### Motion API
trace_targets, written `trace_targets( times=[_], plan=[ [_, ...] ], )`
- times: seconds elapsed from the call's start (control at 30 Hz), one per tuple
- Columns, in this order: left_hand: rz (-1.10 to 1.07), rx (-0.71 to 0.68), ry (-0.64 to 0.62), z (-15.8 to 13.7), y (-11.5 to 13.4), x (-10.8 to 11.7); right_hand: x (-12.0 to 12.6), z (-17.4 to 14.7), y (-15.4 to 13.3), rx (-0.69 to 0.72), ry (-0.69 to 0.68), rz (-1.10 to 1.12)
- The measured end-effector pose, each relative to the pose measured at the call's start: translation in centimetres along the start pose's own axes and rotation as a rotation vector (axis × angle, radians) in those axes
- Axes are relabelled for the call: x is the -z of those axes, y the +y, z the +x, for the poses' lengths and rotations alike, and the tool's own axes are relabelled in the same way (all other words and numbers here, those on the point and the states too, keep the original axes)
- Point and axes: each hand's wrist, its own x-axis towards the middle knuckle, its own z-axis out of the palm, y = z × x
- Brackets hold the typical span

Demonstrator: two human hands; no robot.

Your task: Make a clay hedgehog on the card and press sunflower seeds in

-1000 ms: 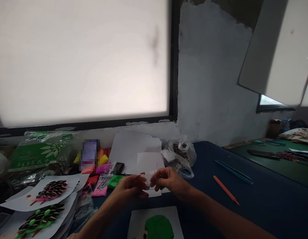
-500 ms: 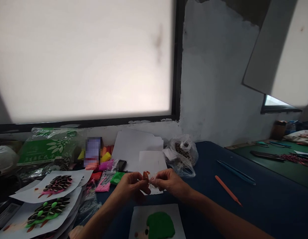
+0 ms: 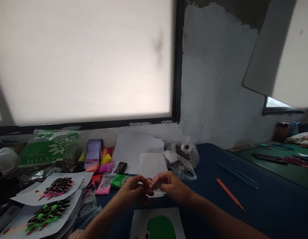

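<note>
Fingertips nearly meeting here: left hand (image 3: 134, 188) and right hand (image 3: 170, 184) pinch what looks like a clear plastic wrapper (image 3: 151, 181), raised above the counter (image 3: 275, 207), presumably to spare the green clay hedgehog (image 3: 161, 227) nearer the body.

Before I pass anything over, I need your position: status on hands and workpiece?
Left hand, right hand: close together, grip partly hidden. Green shape: on white sheet, untouched. Orange tool: lying right, clear of both hands.
</note>
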Motion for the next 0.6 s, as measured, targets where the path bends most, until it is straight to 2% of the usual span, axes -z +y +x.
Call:
trace_targets(
  times=[0.1,0.2,0.43,0.6],
  plan=[
    [-0.028,-0.001,0.015,0.0,0.1,-0.1,-0.1,-0.1,0.0,-0.002,0.044,-0.024],
    [-0.043,0.004,0.023,-0.2,0.4,-0.2,-0.2,-0.4,-0.3,-0.009,0.024,-0.041],
    [0.001,0.049,-0.044,-1.2,2.1,-1.0,-0.3,-0.6,-0.5,0.021,0.061,-0.056],
    [0.031,0.059,-0.058,-0.9,1.8,-1.1,-0.4,-0.4,-0.7,0.037,0.0,-0.029]
  ],
)
